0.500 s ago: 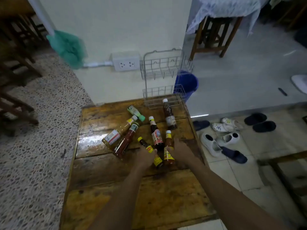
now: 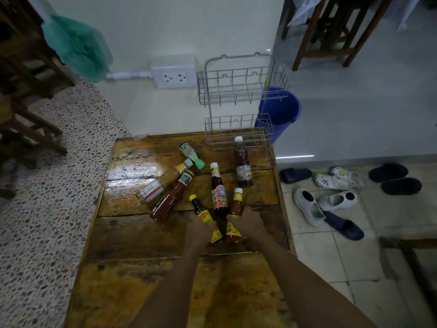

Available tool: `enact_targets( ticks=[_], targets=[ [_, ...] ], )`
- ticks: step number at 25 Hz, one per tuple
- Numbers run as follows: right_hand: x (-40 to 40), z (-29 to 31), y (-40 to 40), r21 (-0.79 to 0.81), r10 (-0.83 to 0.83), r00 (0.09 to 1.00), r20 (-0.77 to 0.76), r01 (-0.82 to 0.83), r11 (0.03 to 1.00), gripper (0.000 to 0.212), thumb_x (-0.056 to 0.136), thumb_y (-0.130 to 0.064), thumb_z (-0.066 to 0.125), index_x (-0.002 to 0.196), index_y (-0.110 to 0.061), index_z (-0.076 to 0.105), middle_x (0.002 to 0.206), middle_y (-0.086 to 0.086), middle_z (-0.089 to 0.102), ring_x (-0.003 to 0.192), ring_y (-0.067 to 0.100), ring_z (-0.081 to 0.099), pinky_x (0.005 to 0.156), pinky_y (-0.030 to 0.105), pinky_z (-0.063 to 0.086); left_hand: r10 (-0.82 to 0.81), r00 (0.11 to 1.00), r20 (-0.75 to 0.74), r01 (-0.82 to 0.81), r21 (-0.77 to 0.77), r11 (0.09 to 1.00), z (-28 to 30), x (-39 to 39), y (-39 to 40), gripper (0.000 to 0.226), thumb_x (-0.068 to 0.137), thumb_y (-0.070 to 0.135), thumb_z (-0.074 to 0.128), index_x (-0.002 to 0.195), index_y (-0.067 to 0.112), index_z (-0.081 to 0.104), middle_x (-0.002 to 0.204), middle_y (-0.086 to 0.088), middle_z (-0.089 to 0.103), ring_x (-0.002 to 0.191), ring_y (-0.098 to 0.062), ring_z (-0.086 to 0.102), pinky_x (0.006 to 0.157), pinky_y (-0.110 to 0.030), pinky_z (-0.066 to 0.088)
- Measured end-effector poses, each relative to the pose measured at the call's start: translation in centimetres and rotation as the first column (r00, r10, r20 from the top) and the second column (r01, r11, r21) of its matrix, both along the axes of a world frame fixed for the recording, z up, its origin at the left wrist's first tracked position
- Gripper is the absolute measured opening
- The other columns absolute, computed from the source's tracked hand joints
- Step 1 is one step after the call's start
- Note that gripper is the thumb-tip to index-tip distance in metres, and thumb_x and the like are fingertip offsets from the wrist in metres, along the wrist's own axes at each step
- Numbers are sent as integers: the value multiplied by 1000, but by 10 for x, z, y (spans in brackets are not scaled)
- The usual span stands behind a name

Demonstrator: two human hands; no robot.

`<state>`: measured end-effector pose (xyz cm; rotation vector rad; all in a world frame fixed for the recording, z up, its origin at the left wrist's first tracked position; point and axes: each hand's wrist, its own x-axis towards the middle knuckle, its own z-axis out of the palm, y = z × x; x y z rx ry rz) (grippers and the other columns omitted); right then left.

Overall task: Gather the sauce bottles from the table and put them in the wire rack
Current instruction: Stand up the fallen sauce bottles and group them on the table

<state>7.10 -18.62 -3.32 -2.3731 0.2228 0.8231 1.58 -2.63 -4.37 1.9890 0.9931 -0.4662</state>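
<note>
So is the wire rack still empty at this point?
Empty. Both baskets of the wire rack show only bare wire, and all seven bottles lie on the table.

Glossy wooden bench (image 2: 132, 233) has seven sauce bottles (image 2: 218, 188) scattered across its far half, mostly lying flat. Empty wire rack (image 2: 236, 124) stands at the bench's 1 o'clock corner, against the wall.
</note>
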Motion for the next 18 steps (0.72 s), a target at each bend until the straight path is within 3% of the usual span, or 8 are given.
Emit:
enact_targets(
  ticks=[6, 9, 11, 14, 18],
  targets=[
    [-30, 26, -5, 24, -50, 993, 109, 47, 999, 53, 85, -49, 69, 119, -13, 50, 107, 6, 63, 101, 28, 65, 81, 38, 54, 119, 982, 147, -88, -200, 976, 20, -28, 13, 73, 89, 12, 78, 149, 20, 38, 121, -5, 65, 111, -30, 67, 91, -54, 60],
    [-46, 49, 21, 35, 66, 967, 247, -77, 996, 55, 85, -51, 68, 121, -16, 47, 108, 3, 61, 101, 26, 64, 78, 38, 52, 147, 952, 269, -81, -240, 967, 38, -54, 29, 69, 83, 10, 82, 141, 22, 45, 116, -1, 69, 100, -16, 68, 81, -41, 60],
    [-53, 62, 54, 42, 140, 943, 303, -160, 986, 60, 83, -52, 69, 127, -19, 46, 112, 3, 62, 102, 26, 64, 79, 38, 52, 123, 926, 357, -59, -186, 981, 48, -73, 51, 64, 80, 9, 84, 135, 21, 54, 114, -1, 72, 99, -14, 68, 82, -38, 59],
    [-70, 74, 119, 123, 218, 921, 323, -270, 955, 52, 78, -50, 72, 118, -25, 48, 109, 1, 64, 99, 23, 65, 78, 38, 54, 92, 886, 455, -73, -59, 996, 56, -106, 101, 46, 79, 10, 83, 120, 21, 68, 107, 0, 73, 98, -18, 69, 81, -42, 58],
    [-96, 69, 200, 253, 280, 886, 370, -386, 887, 43, 74, -43, 74, 109, -33, 50, 103, -5, 68, 93, 16, 66, 70, 33, 51, 122, 865, 486, -149, 16, 989, 55, -132, 178, 46, 79, -1, 77, 117, 21, 63, 108, -1, 68, 100, -24, 67, 79, -48, 58]
  ],
)
